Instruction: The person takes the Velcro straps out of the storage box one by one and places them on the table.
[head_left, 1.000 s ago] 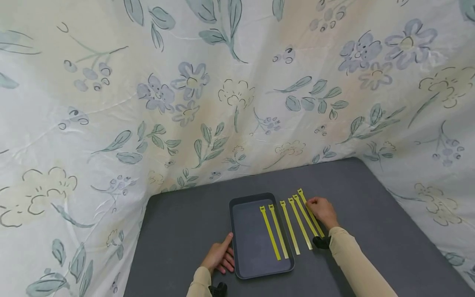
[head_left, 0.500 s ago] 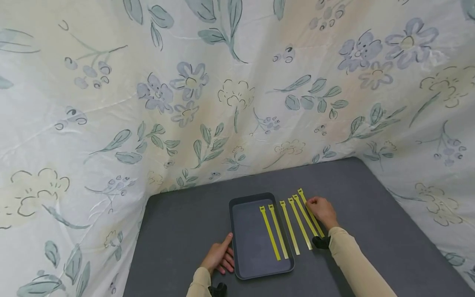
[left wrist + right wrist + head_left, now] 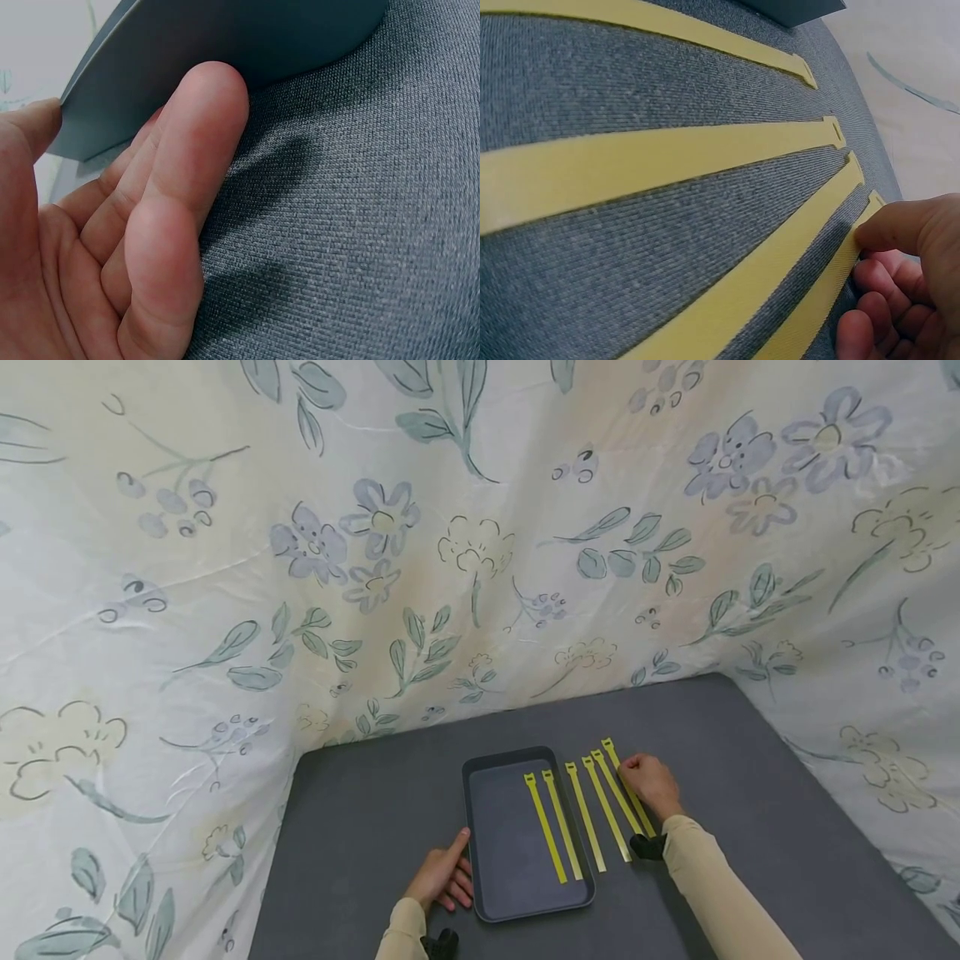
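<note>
A dark grey tray lies on the table with two yellow hook-and-loop cable straps inside it, slotted heads pointing away. Right of the tray, several more such straps lie side by side on the cloth. My right hand pinches the rightmost yellow strap below its head, the thumb on its edge and the other fingers curled. At the tray's left side is my left hand; its thumb touches the rim, and its relaxed fingers lie beside the tray wall.
Dark grey woven cloth covers the table. A floral curtain hangs behind the table and along its sides. Each wrist wears a black camera band.
The head view has shifted very slightly. Both hands, the tray and the straps keep their places.
</note>
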Demonstrator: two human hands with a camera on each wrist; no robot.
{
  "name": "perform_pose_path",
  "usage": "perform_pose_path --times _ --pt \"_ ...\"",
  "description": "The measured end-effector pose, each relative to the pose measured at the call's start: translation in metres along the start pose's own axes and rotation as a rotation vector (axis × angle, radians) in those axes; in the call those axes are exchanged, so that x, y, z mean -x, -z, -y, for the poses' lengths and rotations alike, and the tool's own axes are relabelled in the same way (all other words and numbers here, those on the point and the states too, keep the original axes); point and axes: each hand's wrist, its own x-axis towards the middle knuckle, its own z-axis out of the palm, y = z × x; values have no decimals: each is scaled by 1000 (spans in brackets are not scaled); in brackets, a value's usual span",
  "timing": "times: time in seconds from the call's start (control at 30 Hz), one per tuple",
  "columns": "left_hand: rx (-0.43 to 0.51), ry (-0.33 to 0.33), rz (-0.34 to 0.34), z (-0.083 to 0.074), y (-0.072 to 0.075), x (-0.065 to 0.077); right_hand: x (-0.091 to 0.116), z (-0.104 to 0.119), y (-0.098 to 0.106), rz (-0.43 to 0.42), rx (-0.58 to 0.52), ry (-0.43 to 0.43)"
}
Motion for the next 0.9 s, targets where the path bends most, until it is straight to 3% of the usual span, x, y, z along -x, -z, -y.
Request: perform_pose_path --times 0.9 --pt "1 3 0 -1 0 0 0 0 -1 -3 -25 -19"
